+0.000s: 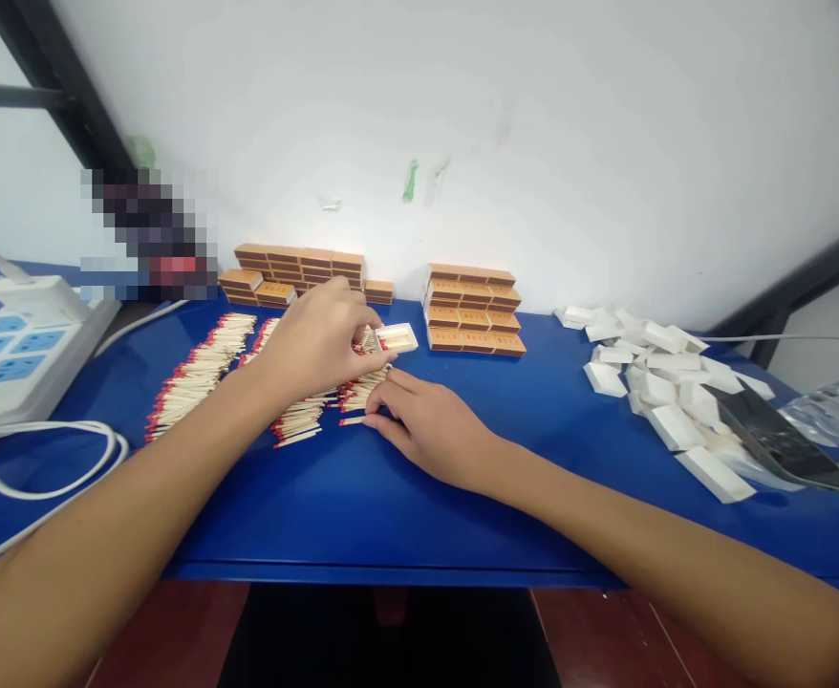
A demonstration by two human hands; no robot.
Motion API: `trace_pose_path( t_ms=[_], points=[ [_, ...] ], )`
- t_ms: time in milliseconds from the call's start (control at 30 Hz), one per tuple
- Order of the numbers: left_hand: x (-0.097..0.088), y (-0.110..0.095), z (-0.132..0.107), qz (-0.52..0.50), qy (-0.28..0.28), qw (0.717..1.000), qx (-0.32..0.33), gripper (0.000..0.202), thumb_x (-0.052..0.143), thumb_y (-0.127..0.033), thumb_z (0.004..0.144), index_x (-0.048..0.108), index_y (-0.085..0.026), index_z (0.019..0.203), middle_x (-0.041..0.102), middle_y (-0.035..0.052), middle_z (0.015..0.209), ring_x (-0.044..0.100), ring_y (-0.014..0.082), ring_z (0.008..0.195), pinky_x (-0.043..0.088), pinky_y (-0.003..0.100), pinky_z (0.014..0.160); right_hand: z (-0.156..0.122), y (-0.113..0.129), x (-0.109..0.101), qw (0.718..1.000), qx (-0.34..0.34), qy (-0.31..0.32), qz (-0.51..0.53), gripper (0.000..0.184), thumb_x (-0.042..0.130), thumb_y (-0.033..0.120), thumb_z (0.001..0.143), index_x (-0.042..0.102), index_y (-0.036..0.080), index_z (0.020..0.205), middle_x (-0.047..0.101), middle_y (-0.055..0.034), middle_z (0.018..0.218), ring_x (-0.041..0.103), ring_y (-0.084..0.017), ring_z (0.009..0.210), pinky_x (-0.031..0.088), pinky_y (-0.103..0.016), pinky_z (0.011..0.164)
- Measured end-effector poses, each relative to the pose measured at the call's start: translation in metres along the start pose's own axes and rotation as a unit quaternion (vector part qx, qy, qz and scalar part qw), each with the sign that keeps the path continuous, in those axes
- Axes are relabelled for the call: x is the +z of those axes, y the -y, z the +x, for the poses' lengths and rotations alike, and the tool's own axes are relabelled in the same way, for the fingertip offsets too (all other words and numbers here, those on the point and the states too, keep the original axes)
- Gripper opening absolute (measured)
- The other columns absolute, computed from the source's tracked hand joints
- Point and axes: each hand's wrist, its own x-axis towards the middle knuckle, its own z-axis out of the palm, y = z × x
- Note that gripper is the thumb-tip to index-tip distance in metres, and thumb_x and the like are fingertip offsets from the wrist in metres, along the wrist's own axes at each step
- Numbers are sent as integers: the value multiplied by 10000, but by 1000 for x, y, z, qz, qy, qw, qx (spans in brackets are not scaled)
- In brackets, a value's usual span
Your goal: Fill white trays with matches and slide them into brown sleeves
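My left hand (323,334) grips a small white matchbox tray (406,338) by its left end, thumb in front. A few red-tipped matches lie inside the tray. Below it, my right hand (438,425) is closed, thumb and fingertips pinching the end of a wooden match (352,420) on the tabletop. Just beyond those fingers lies a row of loose matches (362,392), partly covered by my hands. Another row of matches (301,418) sits under my left wrist, and a longer row (204,373) stretches out to the left.
Matchboxes are stacked by the wall, one stack (473,315) stepped at centre, another (262,268) at left. White empty-looking trays (667,373) are heaped at right beside a dark phone (778,435). A power strip (14,349) with white cables occupies the left of the blue table (391,535).
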Motion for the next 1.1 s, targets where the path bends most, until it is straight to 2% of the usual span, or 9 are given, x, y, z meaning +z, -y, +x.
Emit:
trace_pose_path(
  t_ms=[100, 200, 400, 767, 1100],
  points=[
    [-1, -1, 0, 7, 2, 1000, -1, 263, 820, -449, 922, 784, -196, 866, 714, 61, 807, 599, 271, 912, 442, 394, 754, 0, 0, 0, 1000, -7, -6, -14, 97, 614, 253, 1112, 665, 176, 1141, 704, -96, 1180, 677, -219, 970, 496, -349, 805],
    [0, 0, 0, -2, -3, 1000, 3, 254, 833, -443, 913, 776, -205, 846, 726, 59, 826, 596, 263, 897, 453, 394, 764, -1, 0, 0, 1000, -9, -10, -18, 99, 610, 256, 1112, 676, 183, 1123, 705, -95, 1170, 673, -208, 925, 498, -347, 788],
    [0, 0, -1, -5, 6, 1000, 8, 241, 848, -412, 906, 814, -177, 945, 733, 67, 827, 596, 270, 903, 465, 395, 780, -1, -1, 1, 1000, -7, -15, -6, 66, 626, 247, 1102, 664, 194, 1112, 713, -87, 1170, 686, -213, 946, 514, -351, 811],
    [0, 0, 0, 0, 7, 1000, 10, 254, 834, -422, 919, 822, -172, 958, 733, 70, 825, 602, 275, 909, 468, 395, 782, -1, -1, 2, 1000, -11, -18, -13, 86, 628, 259, 1105, 678, 191, 1125, 714, -90, 1162, 689, -215, 938, 517, -350, 805],
    [0, -1, -1, 6, 5, 1000, 9, 253, 825, -438, 923, 814, -186, 939, 715, 70, 814, 591, 275, 907, 451, 387, 759, -1, -2, 1, 999, -22, -13, -23, 182, 579, 309, 1137, 708, 183, 1164, 720, -109, 1181, 706, -231, 1002, 537, -359, 834]
  ],
)
